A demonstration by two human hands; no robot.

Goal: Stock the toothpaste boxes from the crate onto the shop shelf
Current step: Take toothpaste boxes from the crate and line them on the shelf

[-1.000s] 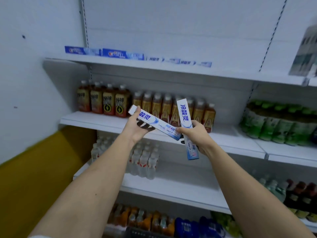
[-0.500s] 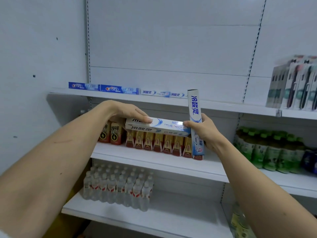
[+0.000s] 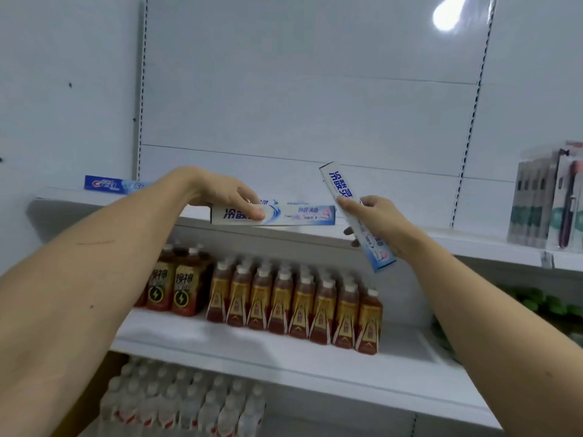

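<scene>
My left hand (image 3: 220,192) grips a white and blue toothpaste box (image 3: 293,215) held flat at the front edge of the top shelf (image 3: 441,241). A second white and blue toothpaste box (image 3: 342,192) stands nearly upright, tilted left, in my right hand (image 3: 375,220), just right of the first. Further back on the same shelf lies a blue Crest toothpaste box (image 3: 108,184) at the far left, with other boxes in a row behind my left hand, mostly hidden. The crate is out of view.
Toothbrush packs (image 3: 549,197) stand on the top shelf at the far right. The shelf below carries brown drink bottles (image 3: 293,298) and green bottles (image 3: 542,307) at right. Clear water bottles (image 3: 183,402) fill the lowest shelf at left. A white wall (image 3: 63,89) closes the left side.
Both hands have risen with their boxes. The left box has levelled out and reached the top shelf's front edge; the right box has drifted right and apart from it.
</scene>
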